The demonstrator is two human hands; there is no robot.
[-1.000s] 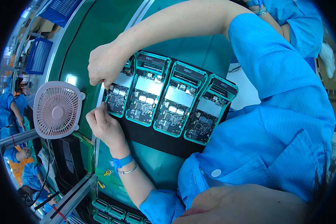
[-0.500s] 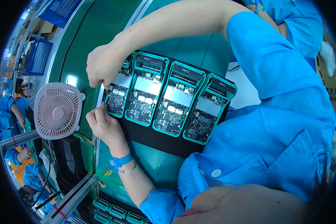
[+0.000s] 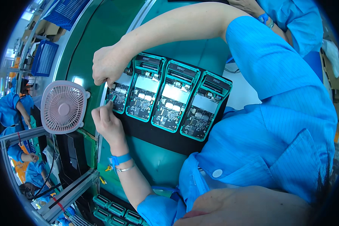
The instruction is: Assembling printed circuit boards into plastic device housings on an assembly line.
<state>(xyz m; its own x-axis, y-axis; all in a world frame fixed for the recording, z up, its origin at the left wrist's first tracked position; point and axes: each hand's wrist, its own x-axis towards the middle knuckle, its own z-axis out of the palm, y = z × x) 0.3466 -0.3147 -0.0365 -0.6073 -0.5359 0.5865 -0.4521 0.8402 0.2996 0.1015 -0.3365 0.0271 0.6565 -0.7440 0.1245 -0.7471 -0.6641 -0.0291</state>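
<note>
Several teal-framed device housings with bare circuit boards lie in a row on a black mat (image 3: 150,136). Over the leftmost housing (image 3: 120,92), partly hidden by my hands, both of my hands meet. My right hand (image 3: 110,66) reaches round from above, its fingers pinched down at the housing's outer side; what they hold, if anything, is hidden. From below comes my left hand (image 3: 110,124), a blue band on its wrist. Its closed fingertips grip a small teal piece (image 3: 113,98) over the board's near-left part. The other housings (image 3: 144,86) lie untouched to the right.
A pink fan (image 3: 64,108) stands left of the work, beside a metal frame rail (image 3: 73,192). Further teal housings (image 3: 116,209) sit at the bottom edge. Small yellow pieces (image 3: 103,180) lie nearby. Another person's hand (image 3: 248,6) shows at the upper right.
My left hand has shifted right and inward from the leftmost housing's edge, and the small teal piece now shows at its fingertips. My right hand stays pinched by the same housing. The view has shifted slightly.
</note>
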